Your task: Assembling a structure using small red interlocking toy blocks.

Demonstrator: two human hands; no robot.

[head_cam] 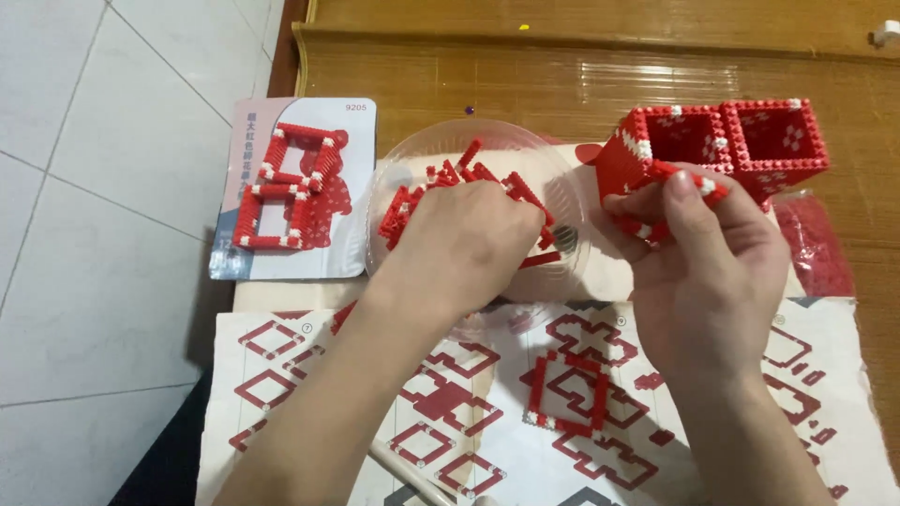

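While the left hand (464, 239) is curled, fingers closed, among loose red pieces in the clear plastic bowl (394, 169), a light, brittle red-and-white block strip (689, 183), best held by its edges, is pinched in the right hand (708, 262).

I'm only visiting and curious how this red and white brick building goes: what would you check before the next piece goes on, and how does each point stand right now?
1. Left hand reaches the loose red pieces in the clear round plastic dish: ok, its fingers are down among them.
2. A piece is picked: cannot tell, the hand hides its fingertips.
3. Right hand holds a small red and white brick strip: ok.
4. Red and white two-compartment brick box stands upright within reach: ok, just behind the right hand.
5. Printed paper instruction sheet with red diagrams is readable: not ok, both forearms cover part of it.
6. Square red frame lies on the sheet: ok.
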